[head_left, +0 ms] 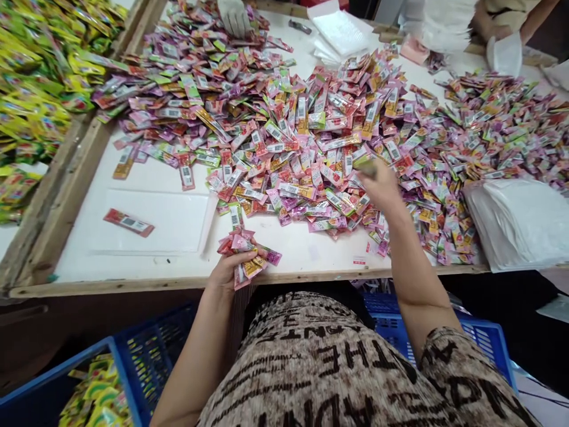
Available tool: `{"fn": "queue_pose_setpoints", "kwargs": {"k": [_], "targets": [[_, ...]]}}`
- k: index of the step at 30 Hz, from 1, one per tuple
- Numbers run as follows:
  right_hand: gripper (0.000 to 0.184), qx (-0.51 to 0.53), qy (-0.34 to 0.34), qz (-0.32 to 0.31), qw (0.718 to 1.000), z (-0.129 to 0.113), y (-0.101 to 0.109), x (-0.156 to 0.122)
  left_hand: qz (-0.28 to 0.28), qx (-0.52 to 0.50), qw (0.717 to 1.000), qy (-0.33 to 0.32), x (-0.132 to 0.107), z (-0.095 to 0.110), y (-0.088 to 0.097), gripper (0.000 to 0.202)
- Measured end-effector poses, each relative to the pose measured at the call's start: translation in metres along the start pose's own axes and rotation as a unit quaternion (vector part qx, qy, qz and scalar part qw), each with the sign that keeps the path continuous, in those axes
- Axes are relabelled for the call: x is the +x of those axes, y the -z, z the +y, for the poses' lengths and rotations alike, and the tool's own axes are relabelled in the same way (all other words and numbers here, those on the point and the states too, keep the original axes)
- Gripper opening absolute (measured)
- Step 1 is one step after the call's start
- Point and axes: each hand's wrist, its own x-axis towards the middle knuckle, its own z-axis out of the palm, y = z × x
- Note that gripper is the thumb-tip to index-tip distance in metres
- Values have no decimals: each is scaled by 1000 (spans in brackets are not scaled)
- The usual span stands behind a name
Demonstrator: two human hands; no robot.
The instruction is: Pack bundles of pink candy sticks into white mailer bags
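Note:
My left hand [227, 270] is closed round a bunch of small candy packets [248, 261], pink, yellow and purple, just over the table's front edge. My right hand [381, 185] reaches over the big heap of packets [306, 154]; it is blurred, and a yellowish-green packet [367, 168] shows at its fingertips. A single red packet [128, 222] lies on a flat clear plastic bag [160, 237] to the left of my left hand.
Yellow-green packets [31, 107] fill the section beyond a wooden divider [71, 160]. Stacked plastic bags [524, 222] lie at right, others [340, 29] at the back. A co-worker's gloved hand [234, 18] touches the far heap; another person's hands [493, 29] are at upper right. Blue crates [118, 367] stand below.

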Motion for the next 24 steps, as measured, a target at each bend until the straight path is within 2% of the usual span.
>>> {"fn": "queue_pose_setpoints", "kwargs": {"k": [2,4,6,8,11,15,18,20,21,22,24], "targets": [[35,-91,15,-86,992,-12,-28,-11,0,4,1000,2,0,0,-1,38],[31,-201,7,-117,973,-20,-54,-18,1,3,1000,3,-1,0,-1,37],[23,-235,3,-118,965,-20,-64,-21,1,-1,1000,3,-1,0,0,37],[19,-198,6,-124,972,-12,-57,-20,-4,-3,1000,5,-1,0,1,37],[18,-58,-21,-166,984,8,-27,-14,-24,1,1000,4,-1,-1,3,36],[31,82,-52,-163,982,25,5,-3,-37,5,999,2,-2,-3,5,37],[40,81,-23,-191,978,15,6,13,-51,-5,999,8,-2,-4,7,35],[35,50,-11,-208,977,-2,-1,34,-59,-14,998,11,-2,-6,9,34],[30,35,-1,-182,983,-13,-7,48,-59,-19,998,14,-1,-7,10,34],[23,18,16,-131,991,-23,-14,64,-57,-23,998,16,-1,-7,10,35],[13,-37,74,8,997,-44,-30,101,-52,-27,998,18,0,-8,12,37]]}}
